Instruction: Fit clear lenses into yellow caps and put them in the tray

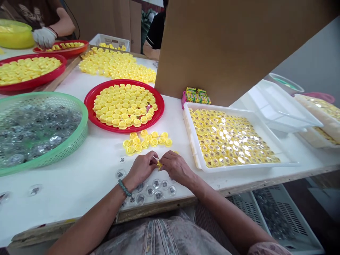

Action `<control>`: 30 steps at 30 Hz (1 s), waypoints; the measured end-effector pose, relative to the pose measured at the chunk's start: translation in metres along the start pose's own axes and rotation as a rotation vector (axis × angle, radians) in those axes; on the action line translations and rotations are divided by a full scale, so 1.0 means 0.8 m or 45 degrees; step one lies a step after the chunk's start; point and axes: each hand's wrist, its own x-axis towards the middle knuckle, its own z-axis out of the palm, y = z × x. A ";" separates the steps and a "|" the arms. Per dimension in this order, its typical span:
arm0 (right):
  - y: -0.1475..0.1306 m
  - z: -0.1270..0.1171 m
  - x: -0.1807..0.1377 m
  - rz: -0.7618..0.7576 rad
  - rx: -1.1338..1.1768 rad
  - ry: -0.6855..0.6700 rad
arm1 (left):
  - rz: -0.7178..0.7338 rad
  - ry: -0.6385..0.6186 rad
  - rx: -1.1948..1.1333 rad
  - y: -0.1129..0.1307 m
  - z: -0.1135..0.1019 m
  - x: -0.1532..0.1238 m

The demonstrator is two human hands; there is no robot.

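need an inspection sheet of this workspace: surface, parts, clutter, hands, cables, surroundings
Surface: white table with a wooden front edge.
Job's things: loose yellow pieces in front of a red tray of more; clear round pieces near the table's edge; white tray of yellow pieces at right; green basket of clear pieces at left.
Clutter: green-and-yellow packs against the cardboard.
Hands: left hand and right hand pinch a small yellow piece, mostly hidden.
Cables: thin dark cord at upper left.
Surroundings: co-worker's gloved hand at another red tray; crates below, at right.
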 end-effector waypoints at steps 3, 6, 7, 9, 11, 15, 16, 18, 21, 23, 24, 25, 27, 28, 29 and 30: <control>0.011 -0.010 -0.009 0.108 -0.080 0.042 | 0.040 0.024 0.085 0.000 -0.001 -0.003; 0.024 -0.021 -0.010 0.236 -0.079 0.125 | 0.029 0.008 0.077 -0.002 -0.002 -0.006; 0.029 -0.024 -0.007 0.270 -0.082 0.161 | 0.009 -0.004 0.047 -0.002 -0.003 -0.006; 0.037 -0.026 0.006 0.333 -0.122 0.218 | -0.033 -0.011 -0.015 -0.002 -0.007 -0.007; 0.044 -0.023 0.021 0.380 -0.187 0.196 | -0.044 0.036 -0.028 0.000 -0.015 -0.009; 0.045 -0.011 0.037 0.383 -0.201 0.069 | -0.050 0.175 0.098 0.003 -0.041 -0.024; 0.041 -0.008 0.036 0.358 -0.184 0.063 | -0.065 0.191 0.151 0.002 -0.047 -0.030; 0.029 -0.005 0.030 0.300 -0.156 0.079 | -0.087 0.207 0.279 -0.001 -0.054 -0.043; 0.000 -0.005 0.020 0.274 -0.150 0.192 | -0.102 0.206 0.407 -0.007 -0.058 -0.059; -0.023 -0.003 0.019 0.205 -0.124 0.252 | -0.107 0.230 0.422 -0.010 -0.059 -0.066; -0.034 -0.001 0.022 0.136 -0.100 0.243 | -0.109 0.254 0.433 -0.011 -0.059 -0.068; -0.044 0.003 0.026 0.047 -0.076 0.207 | -0.108 0.277 0.457 -0.012 -0.060 -0.069; -0.060 0.013 0.037 -0.126 -0.056 0.099 | -0.101 0.301 0.529 -0.013 -0.061 -0.071; -0.064 0.020 0.043 -0.189 -0.065 0.051 | -0.097 0.289 0.561 -0.013 -0.061 -0.073; -0.067 0.025 0.048 -0.234 -0.083 0.012 | -0.094 0.263 0.583 -0.014 -0.061 -0.074; -0.067 0.031 0.051 -0.262 -0.105 -0.017 | -0.096 0.230 0.592 -0.014 -0.059 -0.076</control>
